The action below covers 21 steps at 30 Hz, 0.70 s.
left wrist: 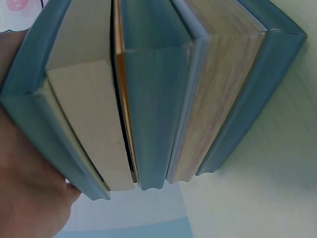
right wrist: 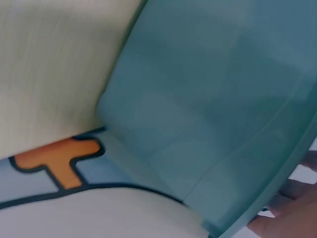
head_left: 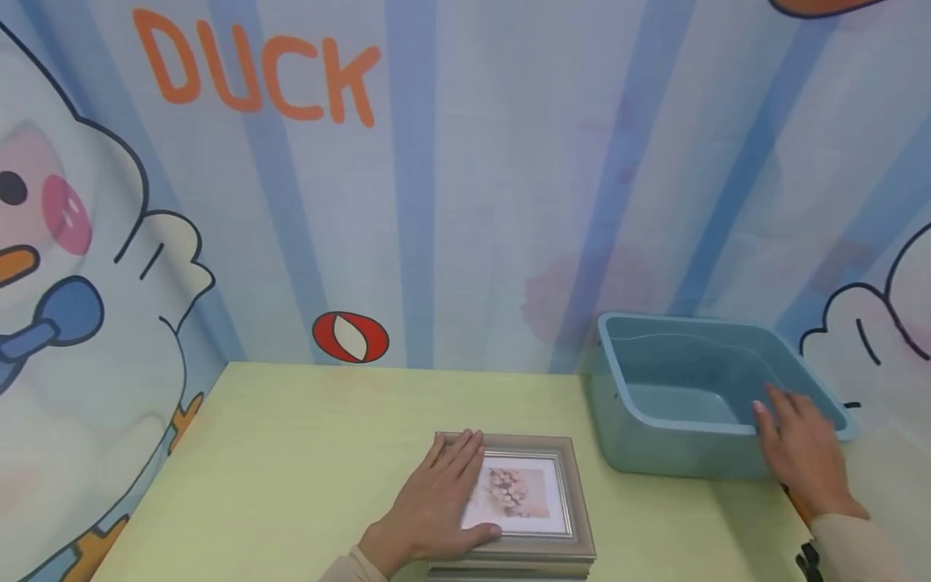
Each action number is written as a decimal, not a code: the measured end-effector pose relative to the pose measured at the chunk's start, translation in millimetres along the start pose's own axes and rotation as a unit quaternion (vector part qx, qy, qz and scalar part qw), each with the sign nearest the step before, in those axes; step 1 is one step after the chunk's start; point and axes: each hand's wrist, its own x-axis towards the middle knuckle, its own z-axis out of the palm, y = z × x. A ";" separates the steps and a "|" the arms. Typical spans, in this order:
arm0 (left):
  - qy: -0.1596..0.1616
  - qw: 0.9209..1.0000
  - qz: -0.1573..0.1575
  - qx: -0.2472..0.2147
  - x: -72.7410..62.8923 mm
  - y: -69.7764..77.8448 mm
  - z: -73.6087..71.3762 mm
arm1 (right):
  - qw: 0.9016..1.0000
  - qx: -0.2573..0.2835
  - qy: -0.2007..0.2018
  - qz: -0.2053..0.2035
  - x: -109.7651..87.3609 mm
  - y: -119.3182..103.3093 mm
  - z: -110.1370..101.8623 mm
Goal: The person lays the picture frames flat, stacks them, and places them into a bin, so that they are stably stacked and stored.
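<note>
My left hand (head_left: pixel 436 505) lies flat on the top picture frame (head_left: pixel 578 509), its straight fingers spread over the glass and left border. A photo of pink flowers shows beside the hand. Below that frame are several more in a pile; the left wrist view shows their edges (left wrist: pixel 153 114) in blue-grey, cream and wood tones. My right hand (head_left: pixel 803 444) rests over the near right rim of a blue-green plastic bin (head_left: pixel 684 451), fingers loosely extended above the inside. Only part of that hand (right wrist: pixel 292 208) appears beside the rim in the right wrist view.
The bin stands at the back right of the pale yellow table (head_left: pixel 291 469), close to the striped cloth backdrop (head_left: pixel 487 202). Cartoon-printed cloth (head_left: pixel 87 453) borders the left side too. A small black object (head_left: pixel 809 559) shows by the right sleeve.
</note>
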 end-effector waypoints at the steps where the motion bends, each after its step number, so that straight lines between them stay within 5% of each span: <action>1: 0.001 1.000 0.000 0.002 0.0 0.2 0.1 | 1.000 -0.007 -0.009 0.003 1.8 2.8 -0.2; 11: 0.012 1.000 0.003 0.000 1.1 -0.2 0.4 | 0.996 -0.023 -0.063 0.053 11.1 14.1 0.6; 21: 0.007 1.000 -0.004 0.001 -0.5 1.9 -1.6 | 0.996 -0.030 -0.086 0.017 8.2 14.4 8.0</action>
